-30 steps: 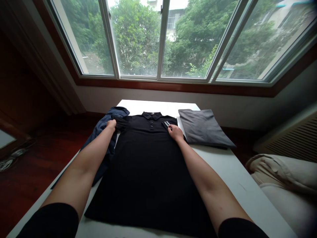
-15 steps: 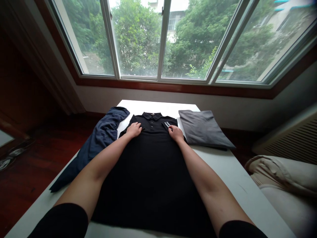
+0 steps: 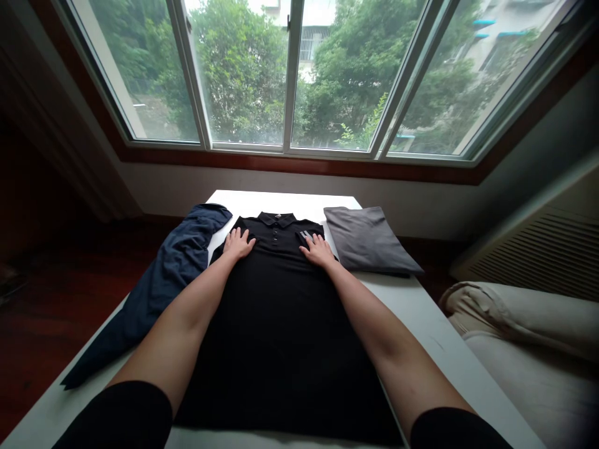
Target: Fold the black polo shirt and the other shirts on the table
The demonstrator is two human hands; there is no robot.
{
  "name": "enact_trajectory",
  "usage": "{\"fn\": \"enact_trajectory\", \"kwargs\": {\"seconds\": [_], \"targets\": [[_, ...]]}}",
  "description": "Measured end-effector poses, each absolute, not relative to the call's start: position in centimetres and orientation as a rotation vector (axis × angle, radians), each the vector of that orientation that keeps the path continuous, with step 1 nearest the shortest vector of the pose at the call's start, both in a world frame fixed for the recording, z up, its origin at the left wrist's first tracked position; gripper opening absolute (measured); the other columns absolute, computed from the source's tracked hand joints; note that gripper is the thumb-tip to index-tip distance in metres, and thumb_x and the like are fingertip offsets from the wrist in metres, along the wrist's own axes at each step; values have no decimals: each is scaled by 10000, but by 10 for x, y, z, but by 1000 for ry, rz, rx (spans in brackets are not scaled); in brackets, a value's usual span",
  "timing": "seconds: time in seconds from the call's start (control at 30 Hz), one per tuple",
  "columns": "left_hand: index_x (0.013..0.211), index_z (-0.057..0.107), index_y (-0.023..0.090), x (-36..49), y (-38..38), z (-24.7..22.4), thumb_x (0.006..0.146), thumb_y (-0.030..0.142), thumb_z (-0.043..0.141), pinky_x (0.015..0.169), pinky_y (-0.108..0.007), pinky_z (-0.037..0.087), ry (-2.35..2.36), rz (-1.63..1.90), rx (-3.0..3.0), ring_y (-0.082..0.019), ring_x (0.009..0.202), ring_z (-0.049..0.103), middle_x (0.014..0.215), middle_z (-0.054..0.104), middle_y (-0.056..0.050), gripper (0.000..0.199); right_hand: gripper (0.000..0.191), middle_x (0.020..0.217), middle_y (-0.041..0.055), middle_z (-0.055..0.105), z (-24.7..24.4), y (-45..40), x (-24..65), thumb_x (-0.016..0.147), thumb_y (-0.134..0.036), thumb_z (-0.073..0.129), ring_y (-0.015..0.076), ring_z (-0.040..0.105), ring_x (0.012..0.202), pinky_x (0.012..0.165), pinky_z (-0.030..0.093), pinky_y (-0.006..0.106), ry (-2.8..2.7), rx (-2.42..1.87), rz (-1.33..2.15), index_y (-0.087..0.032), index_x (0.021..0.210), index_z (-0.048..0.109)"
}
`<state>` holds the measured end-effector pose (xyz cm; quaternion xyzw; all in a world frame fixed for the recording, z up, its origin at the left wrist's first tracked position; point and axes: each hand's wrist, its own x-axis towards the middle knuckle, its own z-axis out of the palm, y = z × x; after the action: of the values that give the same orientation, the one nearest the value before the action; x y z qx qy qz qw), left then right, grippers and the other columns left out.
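Note:
A black polo shirt (image 3: 281, 324) lies spread flat, its buttoned collar at the far end and its hem toward me. My left hand (image 3: 238, 244) rests on the shirt's upper left side near the sleeve, fingers spread. On the upper right side, my right hand (image 3: 318, 250) lies flat with fingers apart, over the sleeve with pale stripes folded in on the chest. Neither hand grips the cloth. Left of the shirt is a crumpled dark blue garment (image 3: 163, 280). A folded grey garment (image 3: 365, 237) lies to its right.
Everything lies on a white table (image 3: 444, 349). Beyond its far edge are a wall and a wide window (image 3: 248, 81). On the right stand a beige rolled bundle of cloth (image 3: 528, 305) and a slatted panel (image 3: 538, 249). Dark red flooring (image 3: 42, 349) shows at the left.
Both hands have gone from curled fingers at the shirt's sleeves to flat, spread fingers on the cloth. The whole view has shifted, so things appear farther left.

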<state>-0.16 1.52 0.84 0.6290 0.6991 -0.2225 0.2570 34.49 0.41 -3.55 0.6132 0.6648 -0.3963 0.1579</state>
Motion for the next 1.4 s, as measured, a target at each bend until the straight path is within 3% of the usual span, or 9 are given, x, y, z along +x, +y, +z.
{"fn": "enact_trajectory", "kwargs": {"seconds": [0.07, 0.27, 0.4, 0.5, 0.63, 0.8, 1.0, 1.2, 1.4], "targets": [[1583, 443, 195, 3, 10, 15, 1024, 592, 360, 1276, -503, 153, 1866, -507, 1854, -325, 1568, 253, 1688, 331, -136, 691, 776, 1733, 116, 178, -34, 11, 346, 1015, -705, 357, 323, 123, 1596, 1257, 148, 505, 1893, 1718, -1137, -255, 1646, 314], [1475, 563, 193, 22, -18, 27, 1012, 459, 463, 1271, -447, 208, 1779, -347, 2010, -293, 1458, 425, 1572, 505, -129, 543, 573, 1534, 158, 513, -31, 21, 340, 1081, -558, 302, 306, 412, 1450, 1205, 276, 466, 2081, 1776, -953, -230, 1469, 568], [1606, 391, 198, 26, -24, 21, 1014, 590, 418, 1270, -494, 189, 1746, -456, 1881, -306, 1557, 281, 1682, 345, -129, 710, 563, 1658, 126, 369, -45, 24, 337, 1078, -499, 376, 272, 302, 1533, 1238, 231, 414, 2129, 1762, -1016, -240, 1571, 455], [1645, 318, 220, 24, -16, 16, 1007, 665, 374, 1277, -520, 140, 1677, -536, 1811, -313, 1599, 171, 1727, 234, -113, 780, 660, 1713, 123, 250, -58, 33, 337, 1048, -595, 418, 305, 179, 1586, 1261, 161, 480, 1997, 1761, -1120, -257, 1614, 391], [1650, 311, 233, 26, -4, 15, 1010, 669, 360, 1281, -531, 105, 1679, -548, 1792, -318, 1609, 122, 1732, 221, -107, 777, 725, 1738, 124, 156, -66, 43, 337, 1037, -657, 388, 319, 72, 1606, 1266, 96, 526, 1930, 1729, -1172, -268, 1646, 325], [1561, 474, 174, 39, -10, 35, 1016, 570, 447, 1300, -484, 91, 1712, -389, 1944, -314, 1598, 157, 1702, 298, -131, 674, 641, 1717, 109, 245, -58, 43, 337, 1073, -590, 347, 293, 155, 1593, 1267, 138, 497, 1990, 1777, -1141, -253, 1618, 382], [1590, 441, 209, 39, -49, 81, 1008, 583, 485, 1297, -490, 147, 1523, -360, 2028, -303, 1597, 174, 1709, 294, -97, 693, 516, 1569, 123, 494, -34, 24, 331, 1100, -465, 320, 254, 405, 1461, 1236, 253, 387, 2277, 1932, -962, -208, 1465, 578], [1639, 357, 296, 21, -94, 120, 1019, 646, 426, 1296, -508, 123, 1354, -441, 2011, -286, 1609, 147, 1737, 212, -55, 716, 640, 1722, 83, 238, -18, -6, 336, 1060, -619, 397, 281, 186, 1585, 1264, 172, 491, 2205, 1635, -1082, -298, 1614, 400], [1650, 325, 326, 18, -116, 148, 1019, 653, 425, 1294, -513, 145, 1289, -445, 2023, -289, 1606, 169, 1742, 185, -42, 717, 676, 1741, 84, 163, -7, -18, 352, 1055, -668, 360, 290, 119, 1602, 1250, 133, 593, 2131, 1554, -1164, -334, 1642, 329]]}}
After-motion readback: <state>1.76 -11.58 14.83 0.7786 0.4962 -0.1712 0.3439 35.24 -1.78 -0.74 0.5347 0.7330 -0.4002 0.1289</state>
